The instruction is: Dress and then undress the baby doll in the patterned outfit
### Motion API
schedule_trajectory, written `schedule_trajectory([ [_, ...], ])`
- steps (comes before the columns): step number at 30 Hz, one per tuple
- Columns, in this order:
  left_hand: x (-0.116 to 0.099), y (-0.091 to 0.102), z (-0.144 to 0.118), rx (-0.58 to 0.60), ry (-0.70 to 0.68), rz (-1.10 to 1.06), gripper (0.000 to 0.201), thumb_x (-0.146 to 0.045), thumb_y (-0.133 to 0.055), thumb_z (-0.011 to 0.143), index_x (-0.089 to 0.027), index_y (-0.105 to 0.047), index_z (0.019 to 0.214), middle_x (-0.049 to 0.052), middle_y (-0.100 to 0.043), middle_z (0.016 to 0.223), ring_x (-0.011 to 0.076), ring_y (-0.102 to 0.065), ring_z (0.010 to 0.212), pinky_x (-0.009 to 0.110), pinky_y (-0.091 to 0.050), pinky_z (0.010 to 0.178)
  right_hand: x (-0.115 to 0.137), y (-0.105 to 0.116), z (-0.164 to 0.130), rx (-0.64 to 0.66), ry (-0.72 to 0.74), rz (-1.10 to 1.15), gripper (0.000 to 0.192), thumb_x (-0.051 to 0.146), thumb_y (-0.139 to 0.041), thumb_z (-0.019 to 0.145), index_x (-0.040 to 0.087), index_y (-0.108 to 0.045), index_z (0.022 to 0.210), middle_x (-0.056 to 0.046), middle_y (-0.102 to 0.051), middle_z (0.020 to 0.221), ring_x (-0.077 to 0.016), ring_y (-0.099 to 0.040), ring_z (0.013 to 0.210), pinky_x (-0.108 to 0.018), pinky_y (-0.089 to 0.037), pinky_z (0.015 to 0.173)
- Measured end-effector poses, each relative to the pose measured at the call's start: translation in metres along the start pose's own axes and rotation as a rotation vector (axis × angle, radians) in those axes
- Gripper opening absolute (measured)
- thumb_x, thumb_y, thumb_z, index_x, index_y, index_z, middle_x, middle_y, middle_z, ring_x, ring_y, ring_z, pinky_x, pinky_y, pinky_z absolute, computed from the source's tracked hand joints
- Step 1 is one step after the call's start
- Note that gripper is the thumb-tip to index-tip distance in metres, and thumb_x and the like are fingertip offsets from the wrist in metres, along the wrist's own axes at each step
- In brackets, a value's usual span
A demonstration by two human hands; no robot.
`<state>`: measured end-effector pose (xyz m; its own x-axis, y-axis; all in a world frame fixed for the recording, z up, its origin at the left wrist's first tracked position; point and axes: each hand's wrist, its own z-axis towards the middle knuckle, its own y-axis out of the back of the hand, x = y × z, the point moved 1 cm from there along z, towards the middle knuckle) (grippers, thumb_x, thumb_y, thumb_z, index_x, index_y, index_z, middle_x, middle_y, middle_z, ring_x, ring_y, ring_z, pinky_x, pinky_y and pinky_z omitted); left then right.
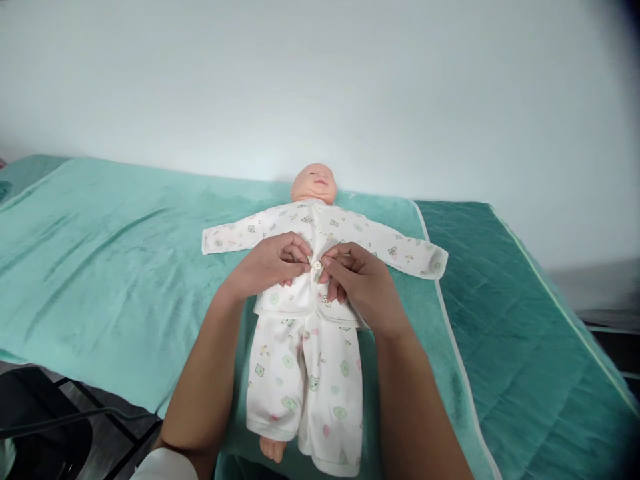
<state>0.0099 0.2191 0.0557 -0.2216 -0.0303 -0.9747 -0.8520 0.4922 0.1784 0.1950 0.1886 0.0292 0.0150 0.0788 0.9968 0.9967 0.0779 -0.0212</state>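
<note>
While my left hand [273, 263] and right hand [357, 277] pinch the small white button [317, 265], the doll's printed white cotton jacket [305, 267] looks nearly fastened, I judge.

Our left hand [273, 263] and right hand [357, 280] cover the middle of the doll's shirt [320, 230], hiding its front opening around one button [317, 265]. Both our forearms leave the bottom edge. One doll foot [273, 448] shows; the other stays inside the trousers [310, 387].
</note>
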Motion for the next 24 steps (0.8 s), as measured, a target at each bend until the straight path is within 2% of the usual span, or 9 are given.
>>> schedule_trajectory([
  [6,0.0,0.001,0.0,0.009,-0.013,0.024,0.018,-0.032,-0.066,0.083,-0.019,-0.067,0.096,-0.001,-0.063,0.079,0.0069,-0.053,0.057,0.02,-0.043,0.051,-0.001,-0.001,0.0,-0.031,-0.028,-0.008,0.025,0.042,-0.074,0.083,0.02,-0.061,0.088,0.0,-0.07,0.069,-0.0095,-0.057,0.043,-0.02,-0.039,0.04],
  [12,-0.004,0.0,-0.002,0.016,-0.006,0.179,0.026,-0.04,-0.058,0.09,-0.018,-0.072,0.085,-0.003,-0.054,0.056,0.0074,-0.045,0.05,0.021,-0.035,0.048,0.0,-0.003,-0.002,-0.013,0.008,-0.152,0.018,0.039,-0.068,0.087,0.022,-0.063,0.092,0.001,-0.072,0.075,-0.0096,-0.058,0.046,-0.022,-0.042,0.044],
  [19,-0.005,0.0,-0.004,0.009,-0.015,0.172,0.024,-0.039,-0.059,0.089,-0.018,-0.07,0.083,-0.003,-0.056,0.059,0.0075,-0.049,0.05,0.02,-0.035,0.047,-0.001,-0.002,-0.004,0.022,0.029,-0.153,0.021,0.044,-0.065,0.09,0.024,-0.063,0.096,0.001,-0.071,0.074,-0.0097,-0.055,0.045,-0.023,-0.04,0.044],
  [21,-0.001,0.001,-0.001,-0.068,-0.044,0.142,0.024,-0.041,-0.059,0.09,-0.019,-0.068,0.085,-0.003,-0.057,0.061,0.0079,-0.05,0.05,0.021,-0.037,0.047,-0.002,-0.002,-0.003,0.006,0.048,-0.085,0.022,0.044,-0.066,0.09,0.024,-0.063,0.096,0.002,-0.07,0.071,-0.0099,-0.054,0.043,-0.023,-0.038,0.041],
  [24,0.008,0.005,0.006,-0.369,-0.183,0.203,0.022,-0.039,-0.058,0.092,-0.02,-0.067,0.089,0.0,-0.065,0.074,0.0106,-0.057,0.061,0.024,-0.047,0.059,-0.003,0.0,-0.002,-0.152,0.202,0.044,0.017,0.04,-0.067,0.09,0.025,-0.062,0.094,0.001,-0.07,0.076,-0.0118,-0.059,0.05,-0.025,-0.042,0.044],
])
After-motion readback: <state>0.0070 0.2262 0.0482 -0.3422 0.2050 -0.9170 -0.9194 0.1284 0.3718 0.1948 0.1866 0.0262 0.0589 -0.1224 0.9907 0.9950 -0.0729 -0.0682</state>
